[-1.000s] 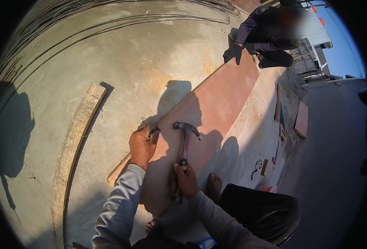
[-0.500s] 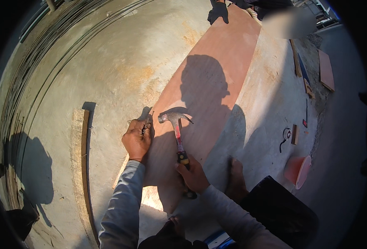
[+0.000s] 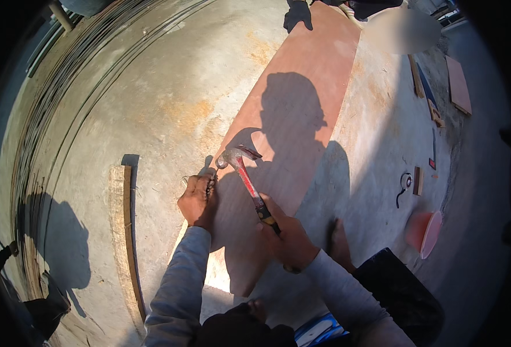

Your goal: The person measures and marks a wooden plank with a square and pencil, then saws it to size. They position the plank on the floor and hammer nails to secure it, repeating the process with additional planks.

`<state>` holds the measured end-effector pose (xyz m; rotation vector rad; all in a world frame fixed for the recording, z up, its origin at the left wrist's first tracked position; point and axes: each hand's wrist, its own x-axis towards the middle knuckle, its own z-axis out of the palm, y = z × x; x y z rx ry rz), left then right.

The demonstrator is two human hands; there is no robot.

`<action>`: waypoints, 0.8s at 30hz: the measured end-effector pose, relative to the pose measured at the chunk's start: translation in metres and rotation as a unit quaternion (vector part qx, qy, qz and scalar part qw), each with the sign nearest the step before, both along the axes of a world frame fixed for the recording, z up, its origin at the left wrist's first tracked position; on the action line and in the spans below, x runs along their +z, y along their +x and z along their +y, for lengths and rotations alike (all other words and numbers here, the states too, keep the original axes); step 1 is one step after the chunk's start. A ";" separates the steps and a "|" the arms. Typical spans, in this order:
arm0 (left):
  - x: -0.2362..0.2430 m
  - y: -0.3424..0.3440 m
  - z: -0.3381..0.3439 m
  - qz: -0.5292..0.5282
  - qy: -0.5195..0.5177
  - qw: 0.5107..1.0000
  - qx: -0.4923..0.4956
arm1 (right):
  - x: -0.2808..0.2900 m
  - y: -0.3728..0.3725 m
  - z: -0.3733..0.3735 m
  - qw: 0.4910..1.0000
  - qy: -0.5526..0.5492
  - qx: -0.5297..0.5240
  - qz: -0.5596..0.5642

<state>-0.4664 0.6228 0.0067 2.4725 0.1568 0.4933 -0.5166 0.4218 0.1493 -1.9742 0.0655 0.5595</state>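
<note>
We see both arms covered in long grey sleeves that end at the wrists, with the left hand [image 3: 196,199] and right hand [image 3: 289,240] bare, no gloves on either. The left sleeve [image 3: 177,289] is creased along its length; the right sleeve [image 3: 342,289] bunches at the cuff. Right of the right sleeve, black trousers [image 3: 403,295] cover a bent leg, and a bare foot [image 3: 340,246] shows just above them.

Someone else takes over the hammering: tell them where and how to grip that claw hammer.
Grip the claw hammer low on its handle, where the right hand already wraps it, coming from the near side. The head points away toward the left hand at the board's edge.
</note>
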 end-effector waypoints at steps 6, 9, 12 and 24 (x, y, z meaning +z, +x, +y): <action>0.000 0.000 0.000 0.004 -0.012 1.000 0.003 | 0.011 0.003 0.002 0.994 0.049 -0.019 -0.092; 0.000 -0.001 0.000 0.000 0.003 1.000 -0.007 | 0.011 0.006 0.004 0.996 -0.012 0.068 -0.056; -0.001 -0.002 0.000 -0.002 0.003 1.000 -0.003 | 0.008 0.006 0.004 0.997 0.042 -0.054 -0.035; 0.004 -0.005 0.002 -0.029 -0.067 0.996 0.059 | 0.013 0.002 0.002 0.987 0.080 -0.117 -0.075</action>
